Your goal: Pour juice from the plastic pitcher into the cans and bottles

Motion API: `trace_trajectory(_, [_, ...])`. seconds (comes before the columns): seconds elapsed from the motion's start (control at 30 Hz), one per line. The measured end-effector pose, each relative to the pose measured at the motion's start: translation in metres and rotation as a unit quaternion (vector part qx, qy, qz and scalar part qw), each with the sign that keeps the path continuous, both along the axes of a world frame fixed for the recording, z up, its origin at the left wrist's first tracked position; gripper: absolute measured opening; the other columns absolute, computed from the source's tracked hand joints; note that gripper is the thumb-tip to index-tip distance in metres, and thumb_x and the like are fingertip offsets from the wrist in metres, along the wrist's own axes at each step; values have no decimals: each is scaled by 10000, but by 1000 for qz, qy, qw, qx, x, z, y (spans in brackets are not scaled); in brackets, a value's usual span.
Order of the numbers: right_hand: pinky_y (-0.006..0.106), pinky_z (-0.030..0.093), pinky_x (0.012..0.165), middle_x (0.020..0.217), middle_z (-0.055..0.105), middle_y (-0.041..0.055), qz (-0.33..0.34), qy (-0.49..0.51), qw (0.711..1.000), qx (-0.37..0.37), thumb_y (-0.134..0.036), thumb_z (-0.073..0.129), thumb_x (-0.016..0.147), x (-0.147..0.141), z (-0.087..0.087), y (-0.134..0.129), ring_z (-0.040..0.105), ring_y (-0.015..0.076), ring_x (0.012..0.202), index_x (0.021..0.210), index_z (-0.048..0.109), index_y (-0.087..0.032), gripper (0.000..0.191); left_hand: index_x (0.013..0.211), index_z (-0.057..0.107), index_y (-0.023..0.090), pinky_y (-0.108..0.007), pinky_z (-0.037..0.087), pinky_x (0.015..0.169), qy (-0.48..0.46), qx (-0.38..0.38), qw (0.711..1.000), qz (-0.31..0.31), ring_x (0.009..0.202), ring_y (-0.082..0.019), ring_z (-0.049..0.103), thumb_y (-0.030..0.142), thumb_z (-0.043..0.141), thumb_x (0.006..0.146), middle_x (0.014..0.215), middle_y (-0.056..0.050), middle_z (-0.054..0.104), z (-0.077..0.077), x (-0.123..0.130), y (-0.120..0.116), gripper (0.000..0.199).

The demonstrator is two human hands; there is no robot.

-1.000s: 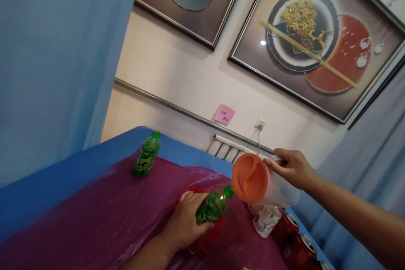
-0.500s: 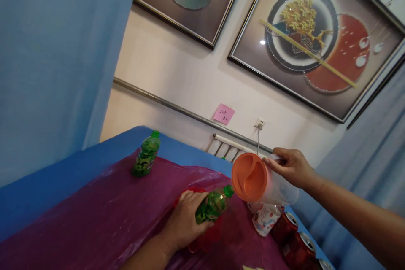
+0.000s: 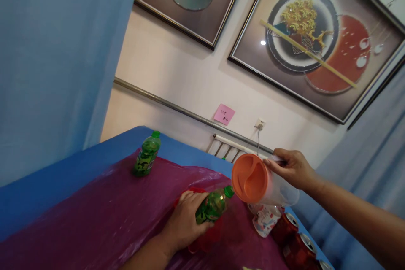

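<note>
Head view. The left hand is closing its fingers and thumb around a green-tinted plastic bottle with a green cap, the capped end leaning towards the right. Beneath that hand a red plastic object is lying, largely covered, so its full shape is not being shown. The right hand is gripping a translucent plastic pitcher with an orange lid at its handle side, fingers wrapped; the handle itself is mostly hidden. The pitcher is being held tipped over, its lid facing left, just beside the bottle's cap; whether the two are touching cannot be told.

Both items are being held over a blue-covered table, on which a purple plastic sheet is spreading. Near the table's far left corner a second green bottle is standing upright on the sheet. Towards the right edge, below the pitcher, a clear container with a white printed label is sitting, partly hidden. Just beside it, red metal cans are standing in a row along that edge, the nearest being cut off by the frame. Beyond the table's far edge, a pink paper note is hanging on the wall.
</note>
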State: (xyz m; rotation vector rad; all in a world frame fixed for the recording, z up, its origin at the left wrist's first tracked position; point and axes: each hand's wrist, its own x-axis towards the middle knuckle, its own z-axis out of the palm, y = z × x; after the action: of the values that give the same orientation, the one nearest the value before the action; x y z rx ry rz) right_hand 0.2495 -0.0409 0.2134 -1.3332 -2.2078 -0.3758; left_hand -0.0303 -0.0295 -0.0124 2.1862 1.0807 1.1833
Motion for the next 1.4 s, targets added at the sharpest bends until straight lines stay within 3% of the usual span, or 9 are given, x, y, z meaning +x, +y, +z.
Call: trace_trajectory(1.4, [241,218,462,528,283,-62,-4,-6,1000,-8,-574,572,873,1,0,-1,282,90,499,574,369,-221,505,1198,626,237,-483,353,1061,10,-1,1000,5,1083,-284,602,261,868,628,1148,-52,710,-3,0,0,619])
